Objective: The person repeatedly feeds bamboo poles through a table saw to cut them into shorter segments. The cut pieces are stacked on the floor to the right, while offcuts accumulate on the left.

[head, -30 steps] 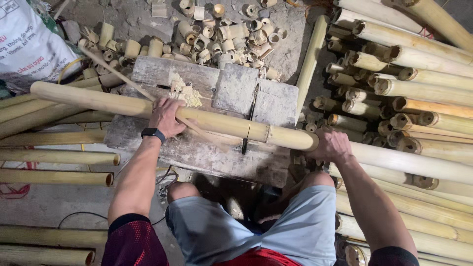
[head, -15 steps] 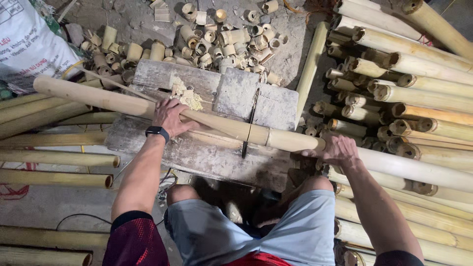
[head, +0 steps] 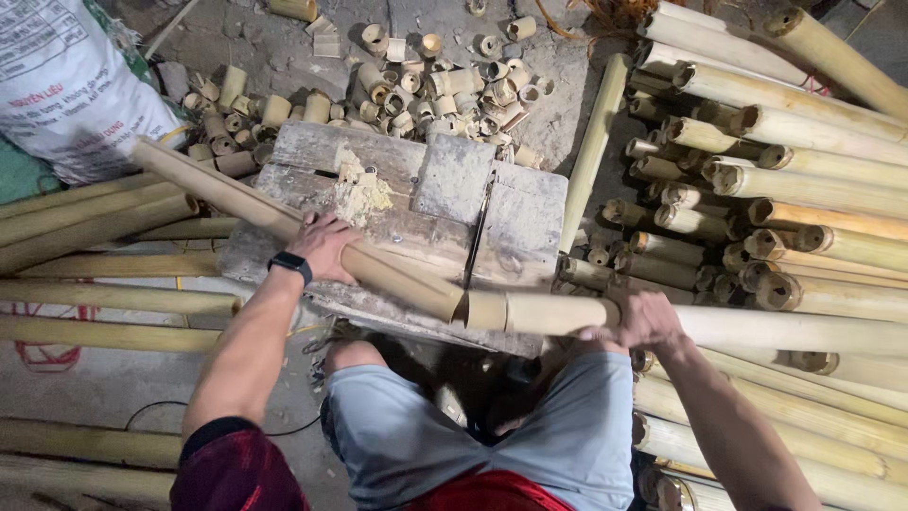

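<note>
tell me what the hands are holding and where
Both hold one bamboo pole across the wooden bench: left hand mid-length, right hand just past the bench.

Camera: one only, worn on the person's head; no second view shares the scene.
Direction: it looks steeply down past the chest onto the knees in grey shorts (head: 492,445) and the floor ahead.
Nearness: close, at arm's length; both forearms run up from the lower edge.
Centre: the worn grey wooden block table (head: 454,189).
Left edge: long yellow bamboo poles lying on the floor (head: 95,298).
Right edge: a stacked pile of pale bamboo poles (head: 804,180).
Top edge: scattered short bamboo offcuts (head: 445,80).
</note>
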